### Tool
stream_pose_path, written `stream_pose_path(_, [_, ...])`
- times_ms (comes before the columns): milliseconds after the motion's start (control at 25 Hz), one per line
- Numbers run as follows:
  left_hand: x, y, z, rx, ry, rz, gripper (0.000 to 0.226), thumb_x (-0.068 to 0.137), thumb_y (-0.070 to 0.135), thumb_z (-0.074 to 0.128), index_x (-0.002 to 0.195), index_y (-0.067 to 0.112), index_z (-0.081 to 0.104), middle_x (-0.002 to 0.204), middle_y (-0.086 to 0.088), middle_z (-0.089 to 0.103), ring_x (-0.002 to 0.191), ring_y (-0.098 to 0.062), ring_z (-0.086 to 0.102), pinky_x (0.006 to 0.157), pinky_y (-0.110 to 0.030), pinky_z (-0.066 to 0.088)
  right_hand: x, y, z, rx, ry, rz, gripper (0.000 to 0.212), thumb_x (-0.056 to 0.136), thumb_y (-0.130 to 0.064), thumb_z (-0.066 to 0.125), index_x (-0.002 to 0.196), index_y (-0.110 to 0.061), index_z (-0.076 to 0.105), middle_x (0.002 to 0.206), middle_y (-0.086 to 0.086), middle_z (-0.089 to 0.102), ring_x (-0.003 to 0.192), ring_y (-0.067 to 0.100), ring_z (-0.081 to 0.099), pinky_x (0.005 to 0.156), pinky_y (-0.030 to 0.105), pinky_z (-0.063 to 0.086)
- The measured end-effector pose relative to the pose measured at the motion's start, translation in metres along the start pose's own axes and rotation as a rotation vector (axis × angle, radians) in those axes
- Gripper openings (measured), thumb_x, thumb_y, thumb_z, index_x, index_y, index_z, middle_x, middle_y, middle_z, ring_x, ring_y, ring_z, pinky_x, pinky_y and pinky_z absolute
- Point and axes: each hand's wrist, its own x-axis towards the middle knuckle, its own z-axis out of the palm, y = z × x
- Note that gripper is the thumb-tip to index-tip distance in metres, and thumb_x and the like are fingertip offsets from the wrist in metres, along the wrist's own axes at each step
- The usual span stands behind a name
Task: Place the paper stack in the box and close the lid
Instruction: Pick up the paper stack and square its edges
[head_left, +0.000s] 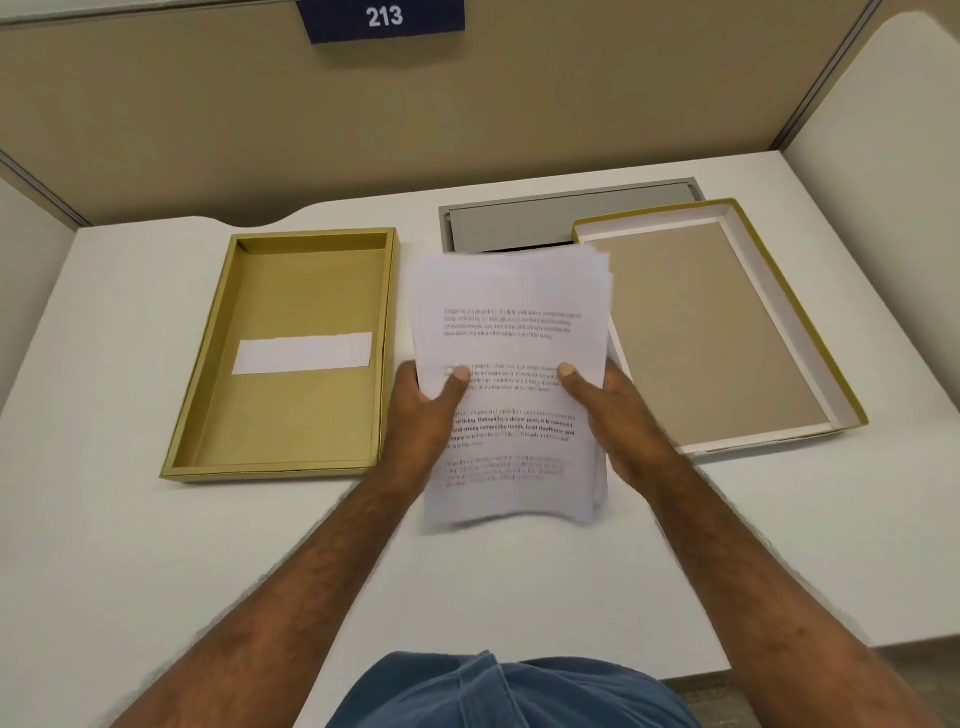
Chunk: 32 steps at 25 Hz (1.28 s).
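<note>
A stack of printed white paper is held up above the middle of the white desk, between two shallow gold trays. My left hand grips its left edge and my right hand grips its right edge, thumbs on top of the sheets. On the left lies a gold box part with a white strip of paper inside it. On the right lies a second gold box part, with white inner walls and a tan floor. Which one is the lid I cannot tell.
A grey cable hatch is set into the desk behind the papers, partly covered by the right tray. Beige partition walls close off the back and sides, with a blue "213" sign up top. The desk's front edge is by my lap.
</note>
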Motion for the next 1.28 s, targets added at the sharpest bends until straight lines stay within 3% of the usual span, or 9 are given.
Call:
stream_pose_path(160, [-0.001, 0.014, -0.024, -0.065, -0.104, 0.348, 0.050, 0.096, 0.034, 0.075, 0.139, 0.030, 0.051, 0.128, 0.008, 0.069, 0.120, -0.014, 0.069, 0.092, -0.030, 0.060, -0.012, -0.007, -0.007, -0.043, -0.065, -0.291, 0.043, 0.108, -0.035, 0.064, 0.150, -0.028, 0.056, 0.139, 0.001, 0.072, 0.129, 0.024, 0.070, 0.098, 0.034, 0.062])
stream_pose_path(280, [-0.005, -0.003, -0.032, 0.014, -0.189, 0.347, 0.062, 0.095, 0.025, 0.077, 0.147, 0.017, 0.045, 0.128, 0.012, 0.068, 0.122, -0.012, 0.066, 0.095, -0.030, 0.060, -0.015, 0.008, -0.009, -0.177, -0.028, -0.326, 0.054, 0.105, -0.032, 0.066, 0.155, -0.023, 0.048, 0.137, -0.009, 0.070, 0.130, 0.017, 0.066, 0.109, 0.039, 0.057])
stream_pose_path(480, [-0.007, -0.008, -0.024, -0.005, -0.181, 0.425, 0.071, 0.079, 0.032, 0.088, 0.139, 0.033, 0.050, 0.130, 0.004, 0.068, 0.122, -0.018, 0.068, 0.094, -0.028, 0.059, -0.013, 0.014, -0.018, -0.233, 0.043, -0.489, 0.061, 0.095, -0.045, 0.079, 0.148, -0.038, 0.050, 0.137, -0.001, 0.067, 0.129, 0.025, 0.065, 0.106, 0.041, 0.058])
stream_pose_path(600, [-0.005, -0.005, -0.018, -0.038, -0.129, 0.398, 0.067, 0.080, 0.034, 0.088, 0.137, 0.016, 0.058, 0.119, 0.001, 0.074, 0.114, -0.014, 0.072, 0.086, -0.027, 0.062, -0.015, 0.022, -0.013, -0.186, 0.077, -0.504, 0.055, 0.098, -0.050, 0.075, 0.147, -0.036, 0.054, 0.132, -0.009, 0.070, 0.127, 0.017, 0.066, 0.105, 0.035, 0.058])
stream_pose_path(720, [-0.002, 0.001, -0.010, -0.086, -0.098, 0.355, 0.061, 0.085, 0.016, 0.085, 0.137, -0.001, 0.056, 0.118, -0.009, 0.074, 0.110, -0.016, 0.072, 0.091, -0.038, 0.064, -0.019, 0.014, 0.002, -0.225, 0.099, -0.504, 0.046, 0.103, -0.036, 0.069, 0.142, -0.053, 0.052, 0.128, -0.025, 0.068, 0.123, 0.003, 0.065, 0.100, 0.020, 0.055])
stream_pose_path(800, [0.000, 0.013, -0.010, -0.144, -0.099, 0.403, 0.059, 0.086, 0.010, 0.085, 0.135, -0.004, 0.055, 0.120, -0.013, 0.073, 0.109, -0.021, 0.072, 0.091, -0.042, 0.063, -0.021, 0.001, 0.006, -0.185, 0.133, -0.531, 0.047, 0.103, -0.032, 0.069, 0.142, -0.051, 0.052, 0.129, -0.022, 0.068, 0.124, 0.008, 0.066, 0.100, 0.028, 0.058])
stream_pose_path(960, [0.009, 0.033, -0.020, -0.114, -0.111, 0.590, 0.054, 0.084, 0.034, 0.088, 0.126, 0.010, 0.064, 0.111, 0.011, 0.076, 0.103, -0.010, 0.073, 0.082, -0.023, 0.060, -0.016, -0.017, -0.002, -0.145, 0.132, -0.665, 0.046, 0.103, -0.039, 0.072, 0.144, -0.041, 0.052, 0.130, -0.018, 0.068, 0.123, 0.011, 0.067, 0.101, 0.030, 0.059])
stream_pose_path(1120, [0.005, 0.011, -0.021, -0.085, -0.130, 0.445, 0.061, 0.072, 0.036, 0.092, 0.125, 0.018, 0.067, 0.107, 0.022, 0.078, 0.103, 0.000, 0.073, 0.082, -0.016, 0.057, -0.017, 0.008, -0.001, -0.223, 0.104, -0.522, 0.049, 0.097, -0.032, 0.074, 0.140, -0.047, 0.053, 0.127, -0.034, 0.068, 0.122, -0.007, 0.064, 0.101, 0.013, 0.051])
stream_pose_path(1280, [0.012, -0.004, -0.018, -0.031, -0.180, 0.435, 0.058, 0.069, 0.050, 0.094, 0.117, 0.028, 0.071, 0.109, 0.017, 0.079, 0.105, -0.004, 0.073, 0.084, -0.015, 0.055, -0.007, 0.028, -0.013, -0.259, 0.125, -0.514, 0.060, 0.093, -0.046, 0.082, 0.145, -0.032, 0.056, 0.141, -0.013, 0.065, 0.138, 0.011, 0.058, 0.114, 0.026, 0.046])
